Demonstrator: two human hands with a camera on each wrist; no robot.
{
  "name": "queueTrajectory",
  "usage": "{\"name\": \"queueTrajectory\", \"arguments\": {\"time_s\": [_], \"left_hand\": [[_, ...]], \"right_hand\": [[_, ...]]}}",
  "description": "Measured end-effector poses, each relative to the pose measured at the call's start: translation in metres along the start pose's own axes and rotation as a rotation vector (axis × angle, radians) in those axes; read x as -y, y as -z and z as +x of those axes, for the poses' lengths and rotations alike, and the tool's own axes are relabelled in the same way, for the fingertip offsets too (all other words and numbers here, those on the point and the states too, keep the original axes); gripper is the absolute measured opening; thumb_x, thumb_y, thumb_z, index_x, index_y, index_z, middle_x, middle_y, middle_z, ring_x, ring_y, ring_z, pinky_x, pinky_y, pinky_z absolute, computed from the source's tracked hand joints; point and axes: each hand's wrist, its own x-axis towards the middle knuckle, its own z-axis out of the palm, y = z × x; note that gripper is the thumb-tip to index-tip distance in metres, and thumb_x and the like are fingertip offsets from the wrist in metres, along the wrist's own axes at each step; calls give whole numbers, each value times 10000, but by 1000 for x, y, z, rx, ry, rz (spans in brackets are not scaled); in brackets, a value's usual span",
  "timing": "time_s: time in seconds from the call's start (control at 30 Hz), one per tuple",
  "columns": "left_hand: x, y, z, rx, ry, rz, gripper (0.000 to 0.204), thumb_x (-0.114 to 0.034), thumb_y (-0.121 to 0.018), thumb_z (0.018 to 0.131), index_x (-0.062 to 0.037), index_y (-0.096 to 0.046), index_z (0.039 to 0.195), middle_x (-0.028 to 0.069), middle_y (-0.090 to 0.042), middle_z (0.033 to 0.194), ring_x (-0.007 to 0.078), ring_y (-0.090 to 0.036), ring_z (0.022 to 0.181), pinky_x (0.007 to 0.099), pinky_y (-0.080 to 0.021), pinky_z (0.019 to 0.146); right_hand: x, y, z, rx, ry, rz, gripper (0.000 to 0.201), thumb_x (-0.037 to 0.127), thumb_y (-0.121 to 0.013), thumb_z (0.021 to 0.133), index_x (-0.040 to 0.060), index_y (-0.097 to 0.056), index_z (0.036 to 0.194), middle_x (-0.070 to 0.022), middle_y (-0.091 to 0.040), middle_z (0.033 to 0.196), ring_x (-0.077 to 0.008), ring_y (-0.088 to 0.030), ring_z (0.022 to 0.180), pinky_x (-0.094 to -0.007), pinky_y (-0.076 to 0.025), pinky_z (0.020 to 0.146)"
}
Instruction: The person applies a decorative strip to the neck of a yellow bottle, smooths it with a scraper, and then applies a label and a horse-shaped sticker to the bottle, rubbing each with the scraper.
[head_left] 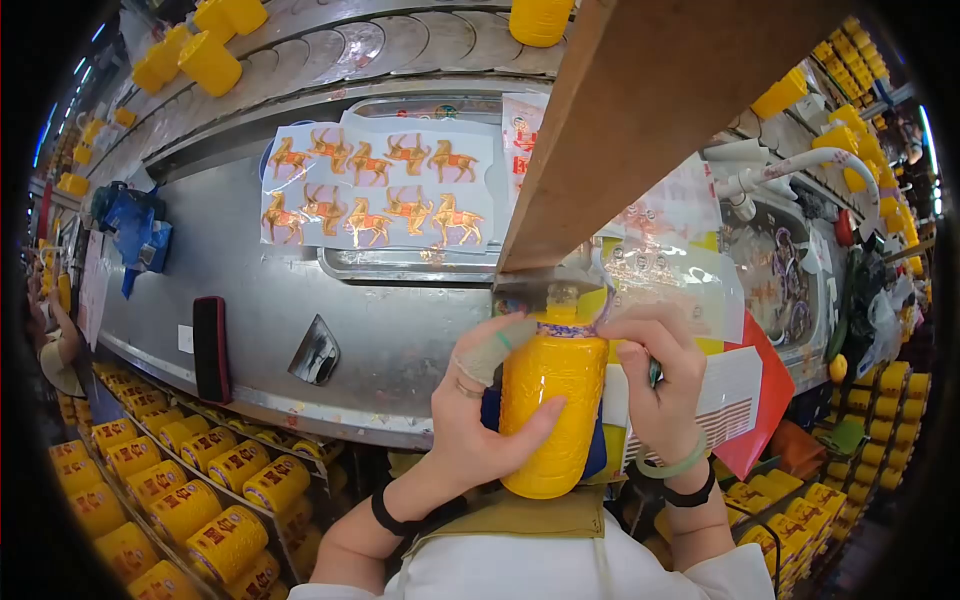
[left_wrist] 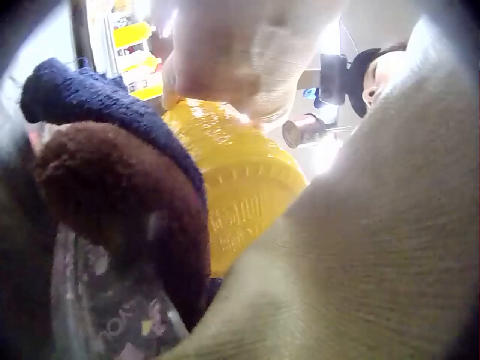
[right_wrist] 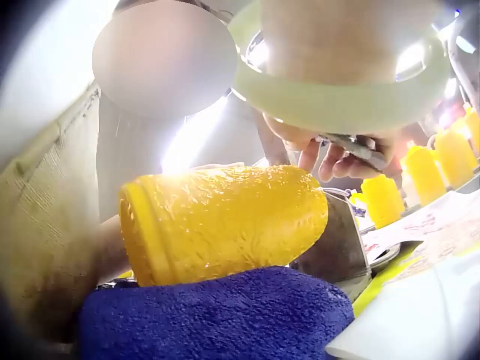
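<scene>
A glossy yellow bottle (head_left: pixel 553 410) with an embossed surface lies tilted, its neck pointing away from me. A purple-patterned band (head_left: pixel 566 330) circles the neck. My left hand (head_left: pixel 490 410) grips the bottle from the left, thumb across its front. Up at the band, the fingertips of my right hand (head_left: pixel 660 370) meet the neck from the right. That hand's curled fingers hold a thin metal tool (right_wrist: pixel 358 149), seen under the wrist in the right wrist view; its exact kind I cannot tell. Beneath the bottle is a blue towel (right_wrist: pixel 217 319). The left wrist view shows the bottle's base.
A wooden beam (head_left: pixel 610 130) slants over the bench just beyond the bottle. Sheets of horse stickers (head_left: pixel 375 190) lie at the back left. A dark red case (head_left: pixel 211 350) and a silvery scrap (head_left: pixel 315 350) are on the metal bench (head_left: pixel 265 310). Racked yellow bottles (head_left: pixel 225 540) flank me.
</scene>
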Motion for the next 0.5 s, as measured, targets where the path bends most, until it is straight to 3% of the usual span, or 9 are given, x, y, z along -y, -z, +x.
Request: {"name": "queueTrajectory", "arguments": {"time_s": [0.07,0.2,0.33,0.4,0.43,0.5], "left_hand": [[-14,0,3,9,-87,227,669,-182,-886,771,-19,-615,1361,192,-602,1376,372,-572,1296,450,-477,1093],[-30,-14,8,24,-198,339,694,-192,-923,725,-43,-634,1338,138,-603,1357,361,-573,1261,455,-496,1055],[-25,-8,6,19,-178,299,664,-170,-918,734,-42,-644,1326,148,-598,1366,359,-575,1266,460,-492,1068],[-13,-2,0,47,-33,112,672,-133,-895,756,-19,-613,1356,171,-582,1384,352,-573,1282,455,-481,1088],[-5,0,0,50,-36,113,672,-133,-895,756,-19,-613,1356,171,-582,1384,352,-573,1282,455,-481,1088],[10,5,-2,63,115,-321,722,-131,-887,763,3,-569,1397,196,-551,1414,348,-573,1294,448,-469,1104]], "right_hand": [[2,1,1,-9,-1,-23,192,57,-717,900,35,-769,1083,-118,-675,1006,-289,-629,890,-370,-517,783],[13,-5,5,9,65,-42,192,59,-718,900,36,-774,1082,-116,-677,988,-290,-627,893,-374,-514,789],[11,-6,4,0,61,-11,168,64,-720,903,33,-777,1058,-113,-679,975,-288,-632,903,-374,-513,787],[5,-5,0,-6,44,1,157,67,-720,906,32,-776,1048,-114,-680,967,-287,-634,907,-373,-513,786],[2,-3,-1,-13,25,12,146,69,-720,908,30,-775,1038,-115,-682,959,-286,-637,911,-372,-513,785],[-1,4,-2,2,-24,-23,138,74,-721,910,30,-775,1030,-117,-684,954,-285,-637,907,-374,-512,784]]}}
